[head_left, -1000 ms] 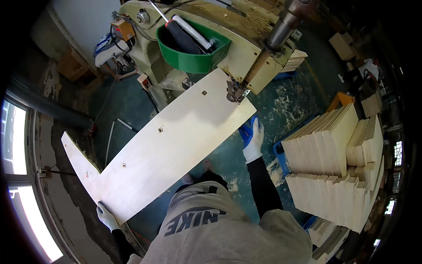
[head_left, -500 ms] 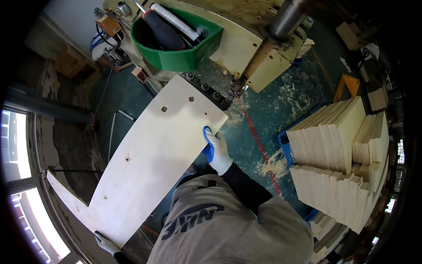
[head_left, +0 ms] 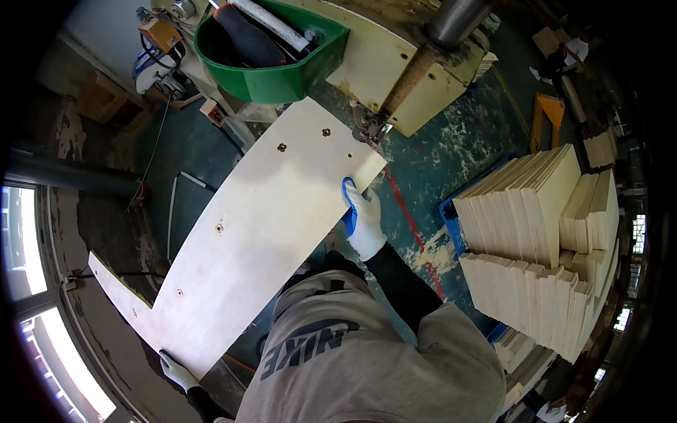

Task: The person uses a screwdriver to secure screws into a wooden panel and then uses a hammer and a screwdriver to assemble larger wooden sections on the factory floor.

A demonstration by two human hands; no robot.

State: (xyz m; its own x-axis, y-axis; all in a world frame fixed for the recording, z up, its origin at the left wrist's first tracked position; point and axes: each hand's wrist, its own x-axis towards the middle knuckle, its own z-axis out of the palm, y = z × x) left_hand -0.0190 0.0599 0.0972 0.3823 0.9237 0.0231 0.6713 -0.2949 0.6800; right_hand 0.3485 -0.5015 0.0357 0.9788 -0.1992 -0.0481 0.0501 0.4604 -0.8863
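Observation:
Between my two gloved hands is a large curved, pale wooden panel [head_left: 240,211] with several metal-lined holes and a notch near its left end. My right hand [head_left: 365,218], in a white and blue glove, grips the panel's right edge with the thumb on top and the fingers hidden beneath. My left hand [head_left: 178,370] holds the lower left end, its thumb on the upper face. The panel's far end lies at a machine head [head_left: 369,127] and covers the dark row of fittings there.
A green tool bin [head_left: 271,82] holding a black-handled screwdriver [head_left: 250,35] is fixed to the pale machine body [head_left: 374,77]. Stacked wooden boards [head_left: 518,211] stand at the right on a blue pallet [head_left: 451,225]. Sawdust and a red line [head_left: 409,215] mark the green floor.
Both hands have pushed the panel away and to the right. Its far end now hides the black strip with round fittings that showed before. The view has shifted slightly.

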